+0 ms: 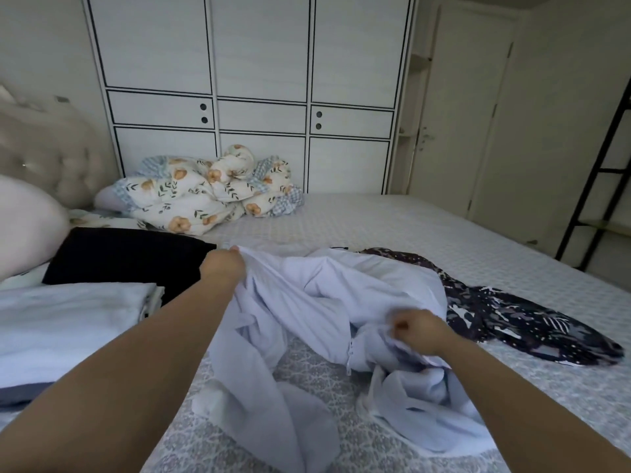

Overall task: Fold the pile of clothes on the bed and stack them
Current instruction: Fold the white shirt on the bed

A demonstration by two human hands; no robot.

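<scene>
— Where is the white garment (341, 295)?
— Crumpled on the bed (444, 233) — the left hand (222, 268) grips its far edge, the right hand (418, 331) pinches a near fold.

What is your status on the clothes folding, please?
Left hand and right hand both grip the pale blue garment, still crumpled. Dark patterned garment waits alongside. Nothing blocking.

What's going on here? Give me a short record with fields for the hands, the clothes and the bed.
left hand: grips the pale blue garment at its far edge
right hand: grips the same garment, nearer edge
folded: black garment, light blue stack
unfolded: dark patterned garment, on the right
bed: floral quilt bunched at the far side
</scene>
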